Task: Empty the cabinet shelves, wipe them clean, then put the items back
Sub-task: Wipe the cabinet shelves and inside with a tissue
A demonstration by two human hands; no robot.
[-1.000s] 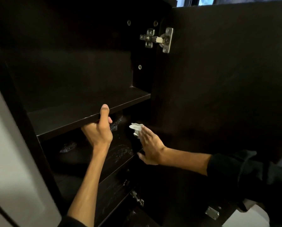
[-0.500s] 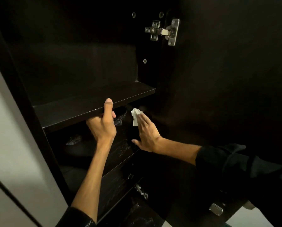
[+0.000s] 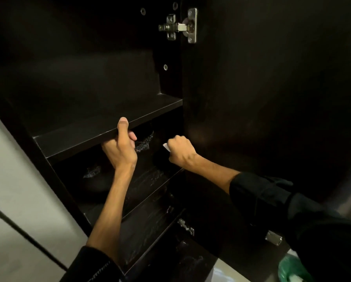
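Observation:
A dark cabinet stands open in front of me. Its upper shelf point(image 3: 85, 131) is bare. My left hand point(image 3: 119, 149) grips the front edge of that shelf, thumb on top and fingers underneath. My right hand point(image 3: 180, 151) is curled round a small white tissue point(image 3: 166, 147), of which only a corner shows, and it sits in the compartment below the upper shelf near the right side wall. The lower shelf point(image 3: 150, 180) shows pale streaks on its dark surface.
The open cabinet door point(image 3: 272, 98) fills the right side, hung on a metal hinge point(image 3: 180, 27). A pale wall point(image 3: 11, 180) runs along the left. A second hinge point(image 3: 185, 226) sits lower down. Something green point(image 3: 290, 269) lies at the bottom right.
My right hand has closed from flat fingers into a fist round the tissue and risen a little. My left hand keeps its grip on the shelf edge.

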